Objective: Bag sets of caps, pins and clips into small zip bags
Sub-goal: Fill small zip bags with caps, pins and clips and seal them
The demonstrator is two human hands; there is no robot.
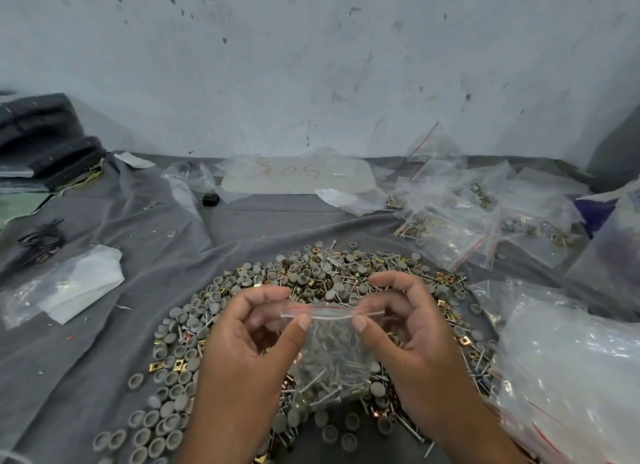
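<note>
- My left hand (pixel 249 339) and right hand (pixel 405 328) pinched a small zip bag (pixel 332 352) at its seal.
- Pins showed inside it, above the heap of caps, pins and clips (pixel 311 283).
- Filled bags (pixel 467 221) lay far right.

Two bare hands (pixel 254 345), sleeveless forearms, short unpainted nails, no jewellery.

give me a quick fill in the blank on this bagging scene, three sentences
1. Both hands, left hand and right hand, pinch the top of one small zip ____.
2. The zip bag hangs over a pile of grey ____, pins and clips.
3. The filled bags lie to the far ____.

Missing: bag; caps; right
</note>
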